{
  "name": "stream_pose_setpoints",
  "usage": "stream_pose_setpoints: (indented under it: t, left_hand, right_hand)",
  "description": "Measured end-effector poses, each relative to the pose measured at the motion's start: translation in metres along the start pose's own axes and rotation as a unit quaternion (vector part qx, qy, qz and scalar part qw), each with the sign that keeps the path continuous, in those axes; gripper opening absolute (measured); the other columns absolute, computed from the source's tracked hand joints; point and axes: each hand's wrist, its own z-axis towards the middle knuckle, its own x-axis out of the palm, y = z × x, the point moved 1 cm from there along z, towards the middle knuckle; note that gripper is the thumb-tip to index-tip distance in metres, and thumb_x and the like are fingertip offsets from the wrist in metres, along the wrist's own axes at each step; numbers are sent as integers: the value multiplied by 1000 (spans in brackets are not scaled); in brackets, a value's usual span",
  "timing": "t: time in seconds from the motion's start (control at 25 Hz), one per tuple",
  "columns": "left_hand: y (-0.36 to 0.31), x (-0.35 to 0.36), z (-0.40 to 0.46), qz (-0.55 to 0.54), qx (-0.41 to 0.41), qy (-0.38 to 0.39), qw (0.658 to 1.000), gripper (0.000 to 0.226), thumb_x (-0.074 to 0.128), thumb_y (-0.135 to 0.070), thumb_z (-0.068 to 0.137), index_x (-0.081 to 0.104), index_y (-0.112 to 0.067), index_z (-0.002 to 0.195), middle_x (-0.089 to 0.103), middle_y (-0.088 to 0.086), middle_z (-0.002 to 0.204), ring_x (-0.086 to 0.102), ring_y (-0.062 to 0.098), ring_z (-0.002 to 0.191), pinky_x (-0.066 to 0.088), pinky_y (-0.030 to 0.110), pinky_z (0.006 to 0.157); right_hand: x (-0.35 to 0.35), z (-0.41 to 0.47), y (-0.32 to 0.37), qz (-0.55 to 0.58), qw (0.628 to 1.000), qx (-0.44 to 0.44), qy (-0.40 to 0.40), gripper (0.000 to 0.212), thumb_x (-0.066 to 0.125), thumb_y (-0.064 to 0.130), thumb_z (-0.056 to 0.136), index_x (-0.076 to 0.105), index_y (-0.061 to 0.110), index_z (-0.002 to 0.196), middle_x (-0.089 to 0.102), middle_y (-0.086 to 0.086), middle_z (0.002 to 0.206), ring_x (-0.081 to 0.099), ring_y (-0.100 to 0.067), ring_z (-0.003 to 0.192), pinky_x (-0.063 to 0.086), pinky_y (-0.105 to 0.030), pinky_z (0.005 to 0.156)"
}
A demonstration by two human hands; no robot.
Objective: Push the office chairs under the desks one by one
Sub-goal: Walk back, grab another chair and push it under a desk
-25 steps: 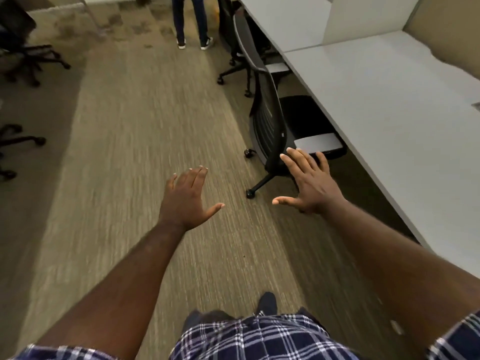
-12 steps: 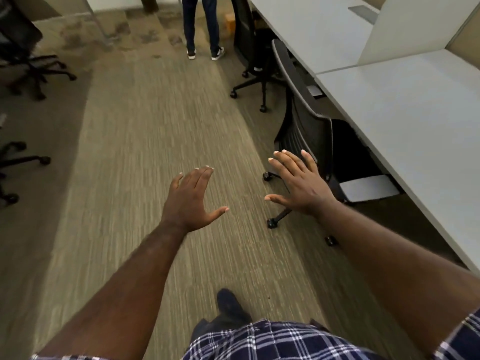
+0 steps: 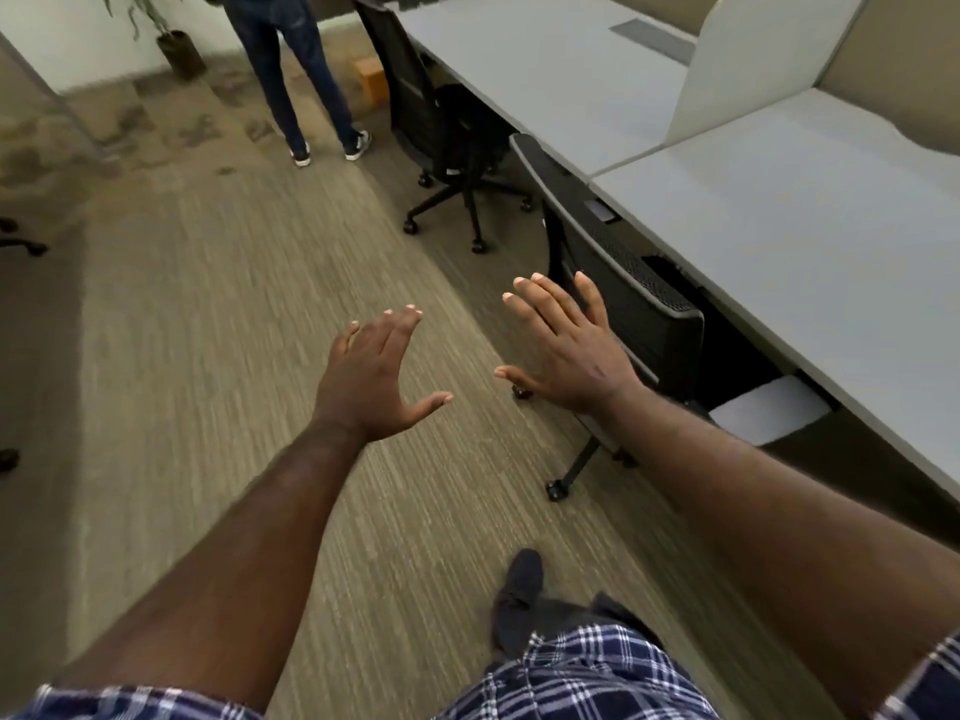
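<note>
A black mesh-backed office chair stands at the near grey desk, its seat tucked beneath the desktop. Its wheeled base sticks out onto the carpet. My right hand hovers with fingers spread just in front of the chair's backrest; contact cannot be told. My left hand is held out over the carpet with straight fingers, holding nothing. A second black chair stands further back at the far desk, its base out in the aisle.
A person in jeans and sneakers stands in the aisle beyond. A potted plant sits by the far wall, a small orange box behind the second chair. A white divider panel separates the desks. Chair wheels show at left.
I have walked forward along the aisle. The near chair now lies closer and lower right, and the second chair and the standing person have come nearer. Both hands stay spread.
</note>
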Motion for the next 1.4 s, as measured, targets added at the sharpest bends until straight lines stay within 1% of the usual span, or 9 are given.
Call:
stream_pose_setpoints:
  t: [0.24,0.52,0.68,0.84,1.0,1.12,1.2,1.28,1.4]
  left_hand:
    - [19,10,119,-11,83,14,996,103,58,-77,73,32,-15,151,35,3,157,33,24,142,26,55,113]
    - [3,25,226,-33,190,1,981,102,48,-83,72,35,-17,150,38,1,156,34,23,142,26,52,113]
    - [-5,41,277,-9,269,20,963,103,39,-88,72,33,-22,151,35,-2,157,32,24,143,23,51,114]
    - [-1,52,330,-12,327,38,944,106,32,-92,72,32,-22,152,29,-2,160,28,24,145,22,52,116]
    - [-1,58,384,17,380,83,921,111,22,-97,69,30,-24,153,22,-3,162,20,22,148,11,48,120]
    - [-13,59,420,73,420,123,896,116,17,-104,58,50,-29,140,36,-7,156,26,19,144,10,46,119]
    - [-21,65,434,93,447,149,877,117,17,-107,50,62,-31,126,54,-6,142,40,20,134,24,43,113]
    - [-23,72,434,55,446,158,879,113,21,-109,45,69,-31,112,68,-1,113,56,22,107,43,39,90]
    - [-29,78,430,-4,441,139,887,104,22,-109,40,68,-31,91,69,-5,86,61,19,81,43,32,65]
  right_hand:
    - [1,63,-34,-96,982,87,-138,72,48,63,92,46,11,141,45,-13,149,34,-31,142,18,-59,117]
    - [-8,67,-78,-123,950,288,7,85,34,72,91,36,8,147,39,-15,151,29,-35,142,15,-60,116]
    - [-1,64,-87,-142,917,372,27,86,33,75,89,42,6,140,49,-14,139,38,-35,131,26,-58,111]
    - [3,70,-89,-152,874,451,94,89,25,87,81,57,11,115,64,-11,107,57,-32,98,43,-46,82]
    - [6,74,-86,-129,817,553,106,93,20,102,62,54,17,82,61,-3,79,59,-27,75,37,-36,59]
    - [2,75,-79,-137,790,591,86,98,16,107,52,47,15,67,46,3,60,50,-22,58,33,-31,52]
    - [-1,75,-76,-140,779,606,78,97,16,109,49,46,17,60,41,4,53,43,-17,50,28,-28,48]
    - [-3,74,-74,-136,775,612,82,95,16,109,48,45,19,60,40,5,53,43,-17,50,26,-27,47]
    - [-5,68,-75,-140,771,617,68,95,17,109,49,46,19,60,42,5,53,41,-13,46,22,-24,44]
